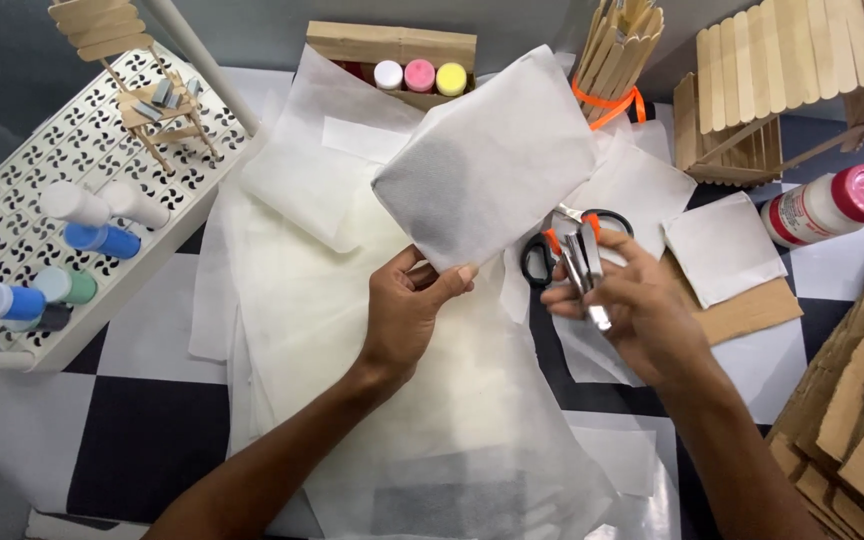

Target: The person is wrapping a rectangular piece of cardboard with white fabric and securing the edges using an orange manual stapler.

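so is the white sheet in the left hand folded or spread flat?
Folded: the white sheet is doubled over, pinched at its lower corner by the left hand.

A black-and-white chequered table [152, 420] meets a grey wall [12, 60], with a white perforated rack [12, 215] alongside.

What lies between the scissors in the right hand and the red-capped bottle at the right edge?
In the head view, a white square sheet on brown cardboard lies between the scissors and the red-capped bottle.

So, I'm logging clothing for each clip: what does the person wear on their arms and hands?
Nothing shows on either arm: both forearms are bare as far as the frame reaches, with no sleeves, gloves, watch or rings visible on the left hand or the right hand.
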